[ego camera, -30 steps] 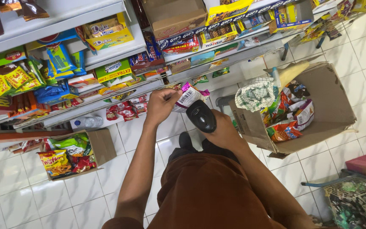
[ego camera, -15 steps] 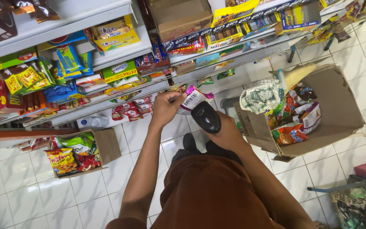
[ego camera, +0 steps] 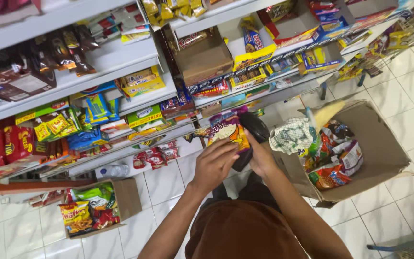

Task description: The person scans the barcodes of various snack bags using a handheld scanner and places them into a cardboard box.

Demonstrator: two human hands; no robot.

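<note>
Stocked shelves [ego camera: 120, 57] fill the wall above a white tiled floor [ego camera: 398, 86]. An open cardboard box [ego camera: 379, 144] of snack bags stands at the right. The left hand [ego camera: 215, 164] pinches a purple-and-orange snack packet [ego camera: 228, 132]; the right hand [ego camera: 260, 158] wraps a black scanner [ego camera: 252, 129] just beside it.

White tile floor [ego camera: 398, 72], long white shelves [ego camera: 97, 62] full of bright snack packs, a big brown box [ego camera: 384, 148] on the floor, a small box [ego camera: 128, 199] nearby

Left hand [ego camera: 214, 163] curled, right hand [ego camera: 259, 158] seemingly closed (half hidden), forearms converging
</note>
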